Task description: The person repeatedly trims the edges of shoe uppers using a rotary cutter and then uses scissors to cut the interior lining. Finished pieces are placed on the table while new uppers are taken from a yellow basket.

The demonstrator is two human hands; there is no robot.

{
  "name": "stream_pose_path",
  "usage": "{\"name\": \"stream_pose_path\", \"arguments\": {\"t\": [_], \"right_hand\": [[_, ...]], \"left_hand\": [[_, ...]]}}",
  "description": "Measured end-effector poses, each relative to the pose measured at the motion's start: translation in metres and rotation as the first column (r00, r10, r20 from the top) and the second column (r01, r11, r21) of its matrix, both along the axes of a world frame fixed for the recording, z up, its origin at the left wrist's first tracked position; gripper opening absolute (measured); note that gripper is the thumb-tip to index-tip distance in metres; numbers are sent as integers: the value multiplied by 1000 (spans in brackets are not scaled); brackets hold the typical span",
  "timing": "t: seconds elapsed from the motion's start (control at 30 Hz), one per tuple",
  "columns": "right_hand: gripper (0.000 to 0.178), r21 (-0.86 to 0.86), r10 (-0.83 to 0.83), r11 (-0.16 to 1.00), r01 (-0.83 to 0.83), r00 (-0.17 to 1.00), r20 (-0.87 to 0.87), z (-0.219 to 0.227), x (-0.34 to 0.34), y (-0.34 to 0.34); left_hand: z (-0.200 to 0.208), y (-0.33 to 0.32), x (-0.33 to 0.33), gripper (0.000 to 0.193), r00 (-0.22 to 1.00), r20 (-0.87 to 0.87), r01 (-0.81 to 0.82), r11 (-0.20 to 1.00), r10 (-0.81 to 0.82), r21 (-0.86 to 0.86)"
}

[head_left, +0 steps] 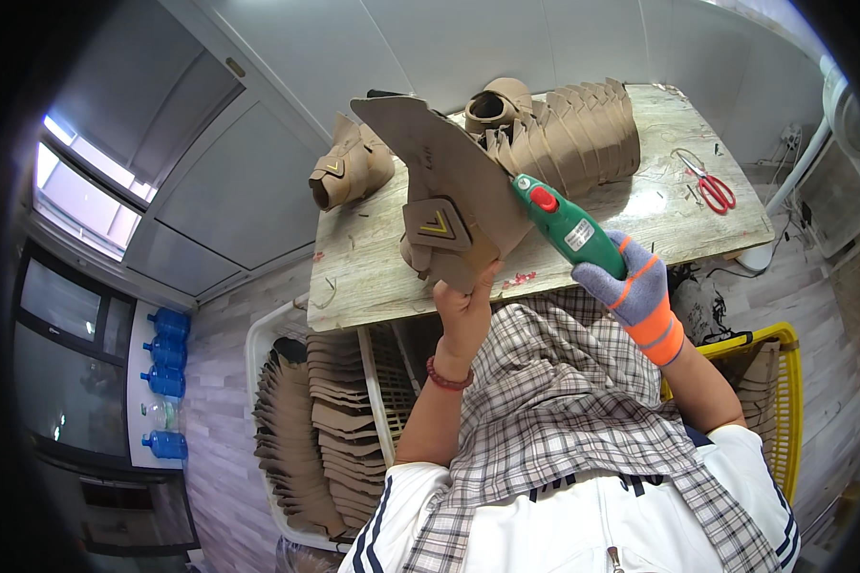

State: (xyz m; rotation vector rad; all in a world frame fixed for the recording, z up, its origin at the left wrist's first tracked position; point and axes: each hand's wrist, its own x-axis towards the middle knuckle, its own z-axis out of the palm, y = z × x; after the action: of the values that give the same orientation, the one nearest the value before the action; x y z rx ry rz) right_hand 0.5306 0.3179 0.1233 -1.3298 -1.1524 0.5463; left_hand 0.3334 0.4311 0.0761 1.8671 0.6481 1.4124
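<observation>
L hand (465, 307): bare, red bead bracelet at wrist – fingers closed on lower edge of a tan boot upper (446, 196), held up above the table edge, tall flap pointing up-left.
R hand (637, 291): grey/orange work glove, wrapped tight round a green rotary tool (564, 225) w/ red button; tool tip touching the upper's right edge.
Boot upper: tan, dark patch w/ yellow chevron facing the camera.
Table (640, 205): pale wood; a second finished upper (351, 164) at far left, row of stacked tan pieces (569, 129) at back, red-handled scissors (709, 185) at right – well apart from the hands.
Below table: white basket (263, 349) of tan cut pieces on the left, yellow basket (784, 382) on the right.
</observation>
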Motion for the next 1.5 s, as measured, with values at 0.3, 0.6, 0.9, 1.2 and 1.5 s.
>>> {"name": "stream_pose_path", "arguments": {"t": [0.3, 0.6, 0.9, 1.2, 1.5], "right_hand": [[38, -68, 26, 997, -33, 995, -93, 5, 2, 17], [35, -70, 33, 997, -46, 985, -167, -8, 7, 36], [28, -246, -99, 966, 83, 994, -53, -51, 45, 20], [27, -352, -190, 925, 144, 977, -101, -60, 58, 20], [33, -387, -215, 909, 152, 969, -124, -71, 69, 26]], "left_hand": [[7, 6, -24, 12, 948, -308, 48, 923, 79, 382], [-9, 55, -127, 25, 839, -335, -316, 885, 429, 342], [-43, 281, -240, 28, 617, -384, -649, 720, 687, 245], [-46, 365, -193, 35, 544, -687, -533, 830, 482, 161], [90, 397, -148, 36, 491, -697, -199, 846, 522, 494]]}}
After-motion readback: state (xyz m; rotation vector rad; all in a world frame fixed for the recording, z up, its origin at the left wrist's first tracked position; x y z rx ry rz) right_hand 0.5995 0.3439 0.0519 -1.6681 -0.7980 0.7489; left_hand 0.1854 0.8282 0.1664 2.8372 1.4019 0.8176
